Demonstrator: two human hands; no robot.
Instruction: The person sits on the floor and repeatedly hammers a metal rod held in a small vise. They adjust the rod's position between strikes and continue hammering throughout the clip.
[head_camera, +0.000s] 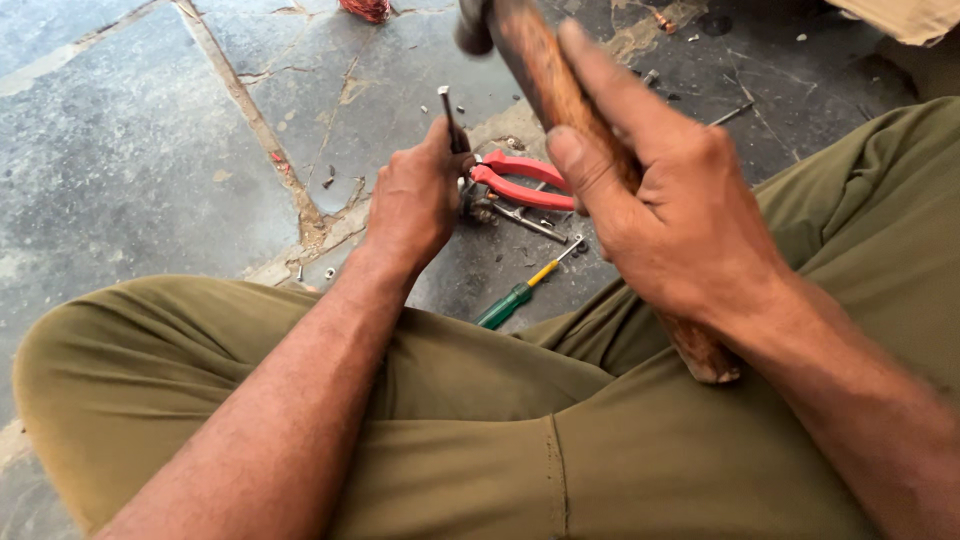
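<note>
Honestly, that thin steel punch (447, 112) pinched upright in the left hand (412, 200) over the floor (130, 150) looks stiff and slippery, while the right hand (680, 215) wraps the top-heavy hammer (545, 80) mid-handle.

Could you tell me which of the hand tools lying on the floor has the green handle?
The screwdriver, lying nearest the person's legs; the pliers beyond it have red handles.

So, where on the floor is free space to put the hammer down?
Bare stone floor lies left of the left hand, beyond the diagonal crack. It is crowded by the red pliers and green screwdriver, between both hands.
</note>
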